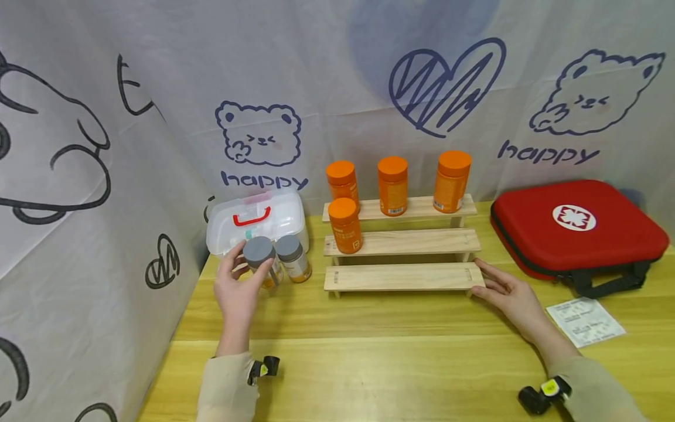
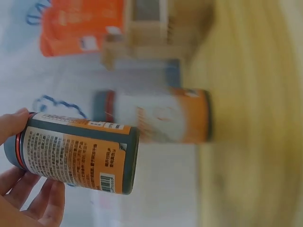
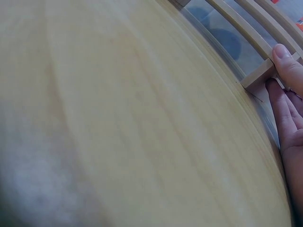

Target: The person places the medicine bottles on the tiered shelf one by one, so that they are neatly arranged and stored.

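Observation:
My left hand (image 1: 238, 293) grips a grey-capped pill bottle (image 1: 259, 251) near its cap, thumb on one side and fingers on the other. In the left wrist view that bottle (image 2: 78, 153) shows a printed white and orange label and appears raised off the table. Just right of it stands a second grey-capped bottle (image 1: 295, 266). My right hand (image 1: 508, 299) holds the right end of the lowest board of a three-tier wooden rack (image 1: 401, 276). In the right wrist view, its thumb (image 3: 286, 66) lies against the board's end with the fingers below.
Orange bottles (image 1: 392, 186) stand on the rack: three on the top tier, one at the middle tier's left. Behind the grey-capped bottles is a clear box (image 1: 285, 211) with a red handle. A red first-aid case (image 1: 622, 228) and a white printed sheet (image 1: 586, 321) lie at right.

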`<state>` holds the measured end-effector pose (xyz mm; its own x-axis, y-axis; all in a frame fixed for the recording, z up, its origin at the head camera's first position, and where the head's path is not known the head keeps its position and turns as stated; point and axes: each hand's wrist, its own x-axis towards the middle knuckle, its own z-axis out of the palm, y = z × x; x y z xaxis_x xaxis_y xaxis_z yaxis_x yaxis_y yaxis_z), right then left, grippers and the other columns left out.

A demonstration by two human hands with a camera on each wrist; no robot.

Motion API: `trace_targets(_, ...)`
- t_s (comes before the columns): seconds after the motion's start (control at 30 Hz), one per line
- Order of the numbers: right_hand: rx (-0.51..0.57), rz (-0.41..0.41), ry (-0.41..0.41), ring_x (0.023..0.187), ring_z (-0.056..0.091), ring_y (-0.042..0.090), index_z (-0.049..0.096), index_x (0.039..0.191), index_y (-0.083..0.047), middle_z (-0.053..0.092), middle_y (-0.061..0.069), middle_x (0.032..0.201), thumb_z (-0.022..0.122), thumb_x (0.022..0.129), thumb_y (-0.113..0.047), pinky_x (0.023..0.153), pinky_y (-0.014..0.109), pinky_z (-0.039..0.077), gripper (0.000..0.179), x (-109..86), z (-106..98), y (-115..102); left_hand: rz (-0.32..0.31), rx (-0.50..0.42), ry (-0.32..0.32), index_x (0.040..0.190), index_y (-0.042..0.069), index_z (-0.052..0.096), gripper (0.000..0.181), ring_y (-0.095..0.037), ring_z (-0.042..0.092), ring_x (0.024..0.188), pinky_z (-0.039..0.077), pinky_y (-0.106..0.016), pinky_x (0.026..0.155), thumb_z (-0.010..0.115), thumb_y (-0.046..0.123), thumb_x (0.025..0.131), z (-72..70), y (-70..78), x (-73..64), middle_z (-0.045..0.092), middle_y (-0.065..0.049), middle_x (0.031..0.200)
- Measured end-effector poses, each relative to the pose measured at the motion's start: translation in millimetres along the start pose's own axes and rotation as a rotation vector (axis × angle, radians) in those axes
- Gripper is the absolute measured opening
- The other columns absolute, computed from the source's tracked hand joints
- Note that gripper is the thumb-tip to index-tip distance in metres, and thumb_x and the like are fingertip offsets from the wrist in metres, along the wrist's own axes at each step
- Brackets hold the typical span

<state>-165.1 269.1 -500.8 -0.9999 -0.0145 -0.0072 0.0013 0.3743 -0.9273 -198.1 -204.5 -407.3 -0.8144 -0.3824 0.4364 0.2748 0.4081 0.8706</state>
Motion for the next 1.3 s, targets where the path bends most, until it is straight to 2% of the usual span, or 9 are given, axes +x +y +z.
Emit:
trace_targets(0.03,0.000,0.000,0.000,0.100,0.054,-0.011,0.037,0.148,-0.018,0.057,0.021,0.127,0.068,0.088,-0.037,0.079,0.010,0.045,0.070,-0.1,0,0,0.015,-0.001,-0.006,0.125,0.004,0.062,0.056,-0.014,0.054,0.096,0.049,-0.025,0.082,0.083,0.010,0.074,-0.3,5.3,-0.8,0.059,-0.007,0.115)
trace_targets(0.13,-0.003,-0.003,-0.001,0.100,0.054,-0.010,0.037,0.148,-0.019,0.057,0.021,0.127,0.068,0.088,-0.038,0.079,0.010,0.046,0.070,-0.1,-1,0,0.051,-0.010,-0.047,0.124,0.002,0.062,0.055,-0.012,0.055,0.095,0.050,-0.024,0.082,0.083,0.006,0.073,-0.5,36.0,-7.1,0.059,-0.011,0.114)
trace_targets(0.27,-0.003,-0.004,-0.004,0.100,0.055,-0.009,0.037,0.148,-0.019,0.058,0.020,0.127,0.067,0.089,-0.038,0.079,0.011,0.046,0.070,0.2,-1,0,0.131,-0.037,-0.131,0.122,-0.006,0.061,0.053,-0.013,0.056,0.093,0.052,-0.028,0.082,0.080,-0.004,0.072,3.5,75.9,-19.2,0.060,-0.022,0.110)
trace_targets(0.4,-0.010,-0.004,0.000,0.100,0.054,-0.010,0.037,0.148,-0.019,0.058,0.020,0.127,0.067,0.088,-0.038,0.079,0.010,0.045,0.070,0.5,-2,0,0.192,-0.083,-0.232,0.121,-0.008,0.061,0.054,-0.014,0.057,0.091,0.052,-0.029,0.081,0.080,-0.007,0.071,13.5,90.0,-27.7,0.061,-0.023,0.109)
trace_targets(0.63,-0.019,-0.002,0.000,0.102,0.053,-0.010,0.037,0.148,-0.020,0.058,0.019,0.127,0.067,0.088,-0.039,0.080,0.009,0.044,0.070,0.7,-2,0,0.195,-0.164,-0.399,0.121,-0.008,0.060,0.054,-0.023,0.058,0.093,0.054,-0.044,0.081,0.079,-0.007,0.071,39.1,112.4,-39.3,0.061,-0.021,0.109)
trace_targets(0.8,-0.015,-0.011,0.005,0.101,0.054,-0.010,0.038,0.148,-0.020,0.058,0.019,0.127,0.067,0.089,-0.038,0.079,0.009,0.045,0.069,0.1,-2,1,0.205,-0.221,-0.478,0.121,-0.010,0.059,0.054,-0.028,0.058,0.095,0.053,-0.049,0.081,0.080,-0.005,0.071,62.9,123.5,-43.6,0.061,-0.021,0.109)
trace_targets(0.93,0.004,-0.027,0.009,0.100,0.055,-0.010,0.038,0.148,-0.016,0.057,0.022,0.126,0.068,0.089,-0.035,0.079,0.010,0.046,0.068,-0.1,-1,2,0.247,-0.246,-0.513,0.122,-0.005,0.061,0.056,-0.028,0.059,0.093,0.054,-0.047,0.079,0.082,-0.001,0.071,86.3,115.6,-44.8,0.062,-0.018,0.109)
trace_targets(1.07,0.025,-0.031,0.009,0.100,0.056,-0.009,0.038,0.148,-0.015,0.057,0.023,0.127,0.068,0.089,-0.034,0.078,0.011,0.047,0.069,0.4,0,3,0.265,-0.253,-0.532,0.125,0.005,0.062,0.058,-0.022,0.060,0.094,0.055,-0.041,0.079,0.084,0.007,0.072,108.1,106.8,-45.1,0.063,-0.010,0.110)
trace_targets(1.3,0.020,-0.020,0.001,0.100,0.055,-0.008,0.037,0.148,-0.017,0.056,0.022,0.128,0.068,0.089,-0.036,0.079,0.012,0.047,0.070,0.9,0,3,0.257,-0.266,-0.525,0.126,0.009,0.061,0.056,-0.018,0.058,0.096,0.054,-0.036,0.081,0.083,0.015,0.075,138.2,111.9,-43.5,0.061,-0.005,0.114)
